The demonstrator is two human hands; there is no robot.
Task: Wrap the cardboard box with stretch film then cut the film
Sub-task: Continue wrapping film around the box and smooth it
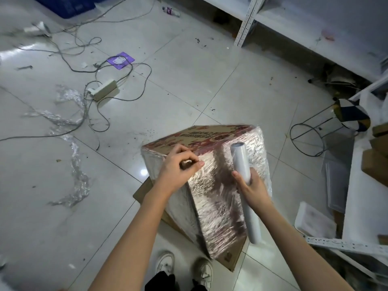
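While the cardboard box [212, 175] on the floor is already looking fully filmed, right hand [255, 191] is gripping the stretch-film roll [244, 185], left hand [180, 168] clutching a small cutter-like tool [187, 164] — cut seemingly pending

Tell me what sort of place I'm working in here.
Probably a storeroom or packing area: white slotted-metal shelving along the wall, brown cardboard cartons stacked at the right, and crumpled scraps of clear stretch film on the grey tiled floor.

One wrapped box [212, 185], one film roll [243, 185], two hands.
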